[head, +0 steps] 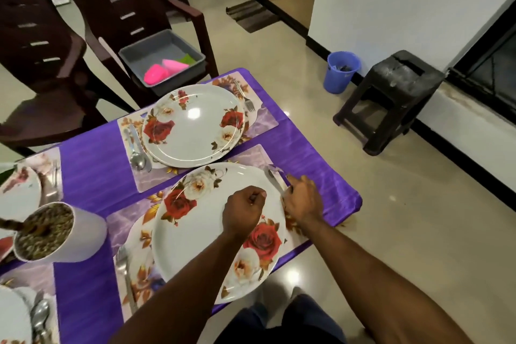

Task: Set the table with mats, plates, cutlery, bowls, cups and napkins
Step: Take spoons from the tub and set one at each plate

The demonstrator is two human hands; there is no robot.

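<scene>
At the left edge of the desk, which wears a purple cloth, a white cup lies tilted with a speckled inside, beside part of another plate. A fork lies on the near mat, left of the near plate with red roses. Beyond it the far plate sits on its own mat, a spoon on its left and a second fork on its right. The left hand hovers clenched over the near plate; whether it pinches anything I cannot tell. The right hand grasps a knife just right of that plate's rim, blade pointing away. Behind, a grey tray with pink items rests on a chair.
</scene>
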